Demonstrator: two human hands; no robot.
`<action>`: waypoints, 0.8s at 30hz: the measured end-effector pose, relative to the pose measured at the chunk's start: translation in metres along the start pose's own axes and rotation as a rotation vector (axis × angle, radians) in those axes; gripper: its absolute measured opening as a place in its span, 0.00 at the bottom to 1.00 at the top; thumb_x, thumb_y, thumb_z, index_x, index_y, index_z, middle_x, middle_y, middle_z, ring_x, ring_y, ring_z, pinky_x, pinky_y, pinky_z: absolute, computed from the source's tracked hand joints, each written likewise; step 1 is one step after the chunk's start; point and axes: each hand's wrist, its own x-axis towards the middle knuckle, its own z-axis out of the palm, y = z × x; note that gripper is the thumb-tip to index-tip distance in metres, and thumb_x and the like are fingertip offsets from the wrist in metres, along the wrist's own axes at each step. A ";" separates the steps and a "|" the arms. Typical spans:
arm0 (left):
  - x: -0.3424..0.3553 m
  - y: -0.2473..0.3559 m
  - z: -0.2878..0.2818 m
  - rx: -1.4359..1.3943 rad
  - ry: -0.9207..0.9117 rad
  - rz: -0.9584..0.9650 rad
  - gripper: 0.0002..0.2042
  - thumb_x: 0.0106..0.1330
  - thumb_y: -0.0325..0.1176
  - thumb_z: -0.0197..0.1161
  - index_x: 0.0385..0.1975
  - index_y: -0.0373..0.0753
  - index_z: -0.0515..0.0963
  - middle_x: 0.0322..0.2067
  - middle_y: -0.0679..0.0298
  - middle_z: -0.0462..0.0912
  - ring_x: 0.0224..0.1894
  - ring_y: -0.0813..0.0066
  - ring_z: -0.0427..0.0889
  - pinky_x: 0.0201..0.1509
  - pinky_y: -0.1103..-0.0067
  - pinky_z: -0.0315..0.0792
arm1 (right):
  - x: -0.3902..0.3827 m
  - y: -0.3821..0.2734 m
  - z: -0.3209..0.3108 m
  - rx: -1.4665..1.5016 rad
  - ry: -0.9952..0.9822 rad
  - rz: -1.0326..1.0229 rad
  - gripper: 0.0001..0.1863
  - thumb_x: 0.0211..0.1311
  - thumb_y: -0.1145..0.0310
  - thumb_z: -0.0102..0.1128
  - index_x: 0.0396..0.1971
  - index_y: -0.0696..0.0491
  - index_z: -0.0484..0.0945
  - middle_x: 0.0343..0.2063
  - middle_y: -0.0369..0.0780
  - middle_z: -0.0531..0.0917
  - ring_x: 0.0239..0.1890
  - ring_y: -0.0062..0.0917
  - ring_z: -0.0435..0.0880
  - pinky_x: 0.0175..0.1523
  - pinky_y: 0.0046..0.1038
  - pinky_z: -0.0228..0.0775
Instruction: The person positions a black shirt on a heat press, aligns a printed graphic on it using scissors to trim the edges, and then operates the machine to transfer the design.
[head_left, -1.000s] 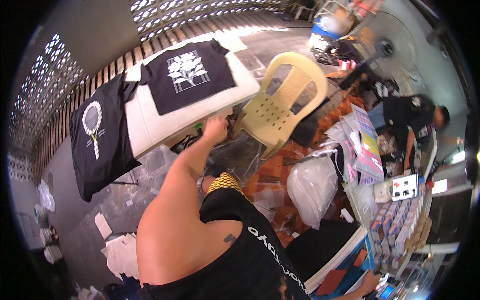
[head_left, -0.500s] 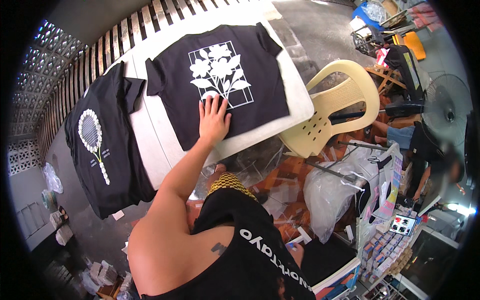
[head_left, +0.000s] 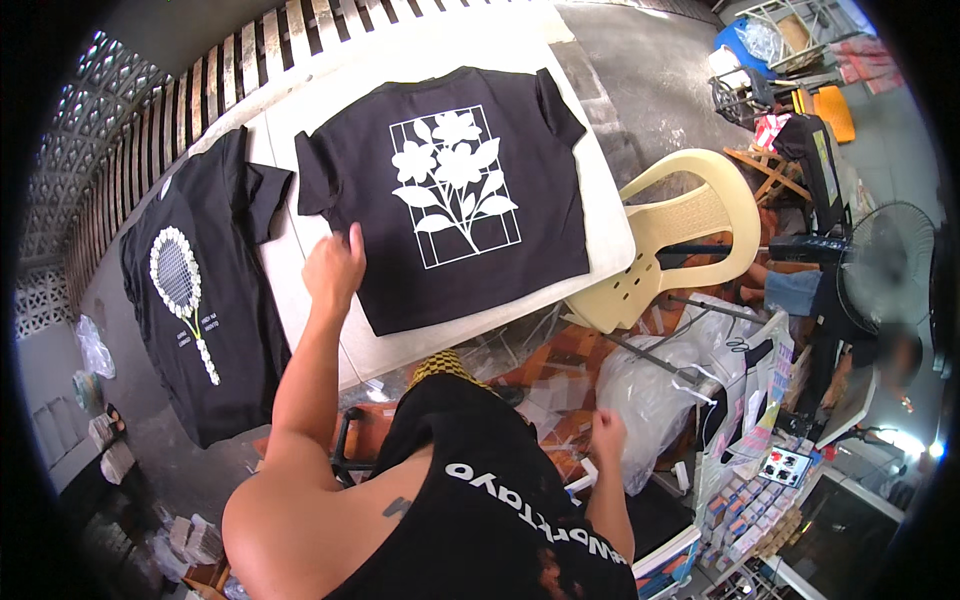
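There was my left hand [head_left: 333,275], right at the left edge of the black flower shirt [head_left: 455,205], fingers curled and thumb sticking out alongside the cloth! Whether I had a pinch of fabric, I couldn't tell. That shirt lay spread on the white table [head_left: 606,215], its white floral print face up, sleeves out to both sides. To its left, the second black shirt [head_left: 210,290], with the racket-shaped print, draped over the table's side. And low on my right, my right hand [head_left: 608,435] hung folded near the clear plastic [head_left: 645,400]; anything inside it, I couldn't tell. The cream chair [head_left: 690,222] stood just beside the table's right corner.
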 end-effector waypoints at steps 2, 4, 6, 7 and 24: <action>-0.038 0.003 0.001 0.073 -0.270 -0.110 0.35 0.68 0.64 0.50 0.32 0.30 0.85 0.33 0.41 0.85 0.39 0.43 0.86 0.42 0.56 0.78 | 0.052 -0.072 0.034 0.276 0.106 -0.361 0.06 0.62 0.72 0.63 0.34 0.58 0.81 0.31 0.43 0.85 0.34 0.30 0.84 0.42 0.30 0.76; -0.091 -0.004 0.032 -0.016 -0.167 0.056 0.26 0.67 0.54 0.60 0.35 0.30 0.79 0.37 0.42 0.83 0.39 0.45 0.85 0.44 0.58 0.79 | 0.092 -0.175 0.043 0.161 0.156 -0.498 0.10 0.63 0.72 0.63 0.42 0.59 0.79 0.38 0.46 0.82 0.41 0.39 0.83 0.47 0.37 0.75; -0.117 -0.001 0.040 -0.249 -0.180 0.100 0.13 0.64 0.38 0.66 0.33 0.31 0.77 0.37 0.45 0.81 0.39 0.45 0.83 0.43 0.58 0.77 | 0.127 -0.250 0.061 0.030 0.400 -0.635 0.20 0.63 0.67 0.63 0.52 0.60 0.74 0.52 0.51 0.74 0.58 0.48 0.72 0.63 0.43 0.64; -0.124 -0.002 0.044 -0.347 -0.160 0.099 0.11 0.63 0.35 0.66 0.32 0.31 0.77 0.36 0.47 0.80 0.40 0.43 0.82 0.43 0.58 0.76 | 0.145 -0.267 0.069 -0.131 0.458 -0.569 0.23 0.61 0.61 0.66 0.51 0.60 0.76 0.55 0.52 0.73 0.60 0.48 0.69 0.64 0.41 0.64; -0.053 -0.125 -0.259 -1.229 0.474 0.400 0.17 0.65 0.27 0.65 0.54 0.38 0.76 0.40 0.72 0.76 0.36 0.86 0.73 0.40 0.83 0.71 | 0.189 -0.489 -0.013 0.526 -0.850 -0.550 0.21 0.53 0.76 0.62 0.50 0.56 0.76 0.44 0.37 0.79 0.44 0.23 0.78 0.52 0.28 0.72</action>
